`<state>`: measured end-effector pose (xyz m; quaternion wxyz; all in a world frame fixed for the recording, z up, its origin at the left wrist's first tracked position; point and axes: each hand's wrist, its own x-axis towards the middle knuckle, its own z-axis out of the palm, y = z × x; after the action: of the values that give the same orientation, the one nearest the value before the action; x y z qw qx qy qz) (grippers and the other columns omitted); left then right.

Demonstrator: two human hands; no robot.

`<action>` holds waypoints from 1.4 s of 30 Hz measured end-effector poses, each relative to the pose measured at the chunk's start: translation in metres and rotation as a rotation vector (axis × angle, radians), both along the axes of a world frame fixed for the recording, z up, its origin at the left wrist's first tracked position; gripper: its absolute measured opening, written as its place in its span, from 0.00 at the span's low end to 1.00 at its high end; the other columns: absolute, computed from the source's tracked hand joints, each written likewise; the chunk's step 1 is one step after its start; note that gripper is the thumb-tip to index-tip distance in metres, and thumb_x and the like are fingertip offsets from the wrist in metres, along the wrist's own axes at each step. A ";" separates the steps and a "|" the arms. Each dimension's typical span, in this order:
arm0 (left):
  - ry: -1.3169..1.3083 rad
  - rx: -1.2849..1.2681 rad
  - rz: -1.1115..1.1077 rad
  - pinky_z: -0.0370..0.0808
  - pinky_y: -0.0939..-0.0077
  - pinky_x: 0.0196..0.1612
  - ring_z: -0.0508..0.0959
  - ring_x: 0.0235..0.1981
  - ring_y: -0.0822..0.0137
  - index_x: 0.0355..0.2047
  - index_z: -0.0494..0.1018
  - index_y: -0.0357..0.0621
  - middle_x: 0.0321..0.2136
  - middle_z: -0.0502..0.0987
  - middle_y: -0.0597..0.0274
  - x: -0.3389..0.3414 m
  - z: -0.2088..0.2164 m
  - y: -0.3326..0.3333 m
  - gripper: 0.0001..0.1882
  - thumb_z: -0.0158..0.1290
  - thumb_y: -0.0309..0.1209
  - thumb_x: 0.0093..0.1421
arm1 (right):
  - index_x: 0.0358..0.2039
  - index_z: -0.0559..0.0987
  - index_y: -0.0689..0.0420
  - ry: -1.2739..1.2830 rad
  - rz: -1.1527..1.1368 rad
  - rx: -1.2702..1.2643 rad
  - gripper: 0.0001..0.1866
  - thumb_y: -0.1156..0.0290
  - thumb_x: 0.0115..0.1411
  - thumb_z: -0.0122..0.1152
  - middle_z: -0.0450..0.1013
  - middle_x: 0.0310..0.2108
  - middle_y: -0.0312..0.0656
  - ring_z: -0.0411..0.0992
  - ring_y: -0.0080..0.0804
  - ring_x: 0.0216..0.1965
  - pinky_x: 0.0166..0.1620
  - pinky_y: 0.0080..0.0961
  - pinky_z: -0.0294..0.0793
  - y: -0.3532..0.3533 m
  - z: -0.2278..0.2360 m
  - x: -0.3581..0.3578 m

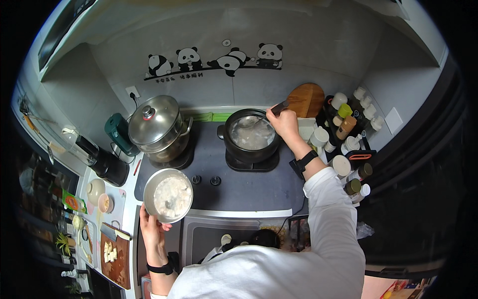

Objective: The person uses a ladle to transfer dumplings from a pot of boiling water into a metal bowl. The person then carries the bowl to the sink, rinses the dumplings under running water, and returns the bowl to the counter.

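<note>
Stovetop (259,195) — dark grey, under black pot (251,155); panda-decorated wall (194,92) behind

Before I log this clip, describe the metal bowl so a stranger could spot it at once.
Find the dark grey cooktop in mid-picture, then its near left corner. There the left hand holds a round metal bowl of pale food. Unlike the lidded pot and the black pot, it is hand-held, not set down.

Grey tiled wall (318,55) with panda decals (230,62), white socket (132,91).

One black pot (251,156) – two knobs (196,179) – four panda decals (189,60)
</note>
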<state>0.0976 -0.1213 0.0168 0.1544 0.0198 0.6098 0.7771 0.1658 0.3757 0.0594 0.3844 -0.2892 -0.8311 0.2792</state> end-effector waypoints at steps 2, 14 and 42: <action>-0.002 0.011 -0.001 0.74 0.82 0.13 0.76 0.13 0.64 0.63 0.49 0.37 0.40 0.74 0.44 -0.001 -0.001 -0.002 0.27 0.37 0.23 0.63 | 0.23 0.81 0.59 0.001 0.011 0.019 0.16 0.57 0.53 0.61 0.75 0.19 0.47 0.76 0.46 0.23 0.28 0.36 0.73 -0.003 0.000 -0.001; -0.005 0.014 0.012 0.74 0.81 0.13 0.76 0.14 0.63 0.63 0.49 0.38 0.45 0.71 0.43 -0.002 -0.002 -0.007 0.29 0.33 0.20 0.60 | 0.27 0.80 0.54 0.083 0.085 0.098 0.10 0.61 0.53 0.63 0.75 0.18 0.43 0.76 0.40 0.22 0.27 0.31 0.73 -0.030 -0.014 0.009; 0.010 0.036 -0.069 0.75 0.83 0.14 0.76 0.13 0.65 0.63 0.48 0.36 0.35 0.76 0.41 0.012 0.007 0.016 0.27 0.41 0.26 0.65 | 0.39 0.78 0.61 0.287 0.353 -0.659 0.09 0.71 0.65 0.52 0.75 0.31 0.39 0.74 0.22 0.29 0.36 0.19 0.77 0.000 -0.062 0.110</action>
<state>0.1093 -0.1055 0.0234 0.1777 0.0477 0.5955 0.7820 0.2753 0.3754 -0.0028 0.3292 -0.2078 -0.6718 0.6302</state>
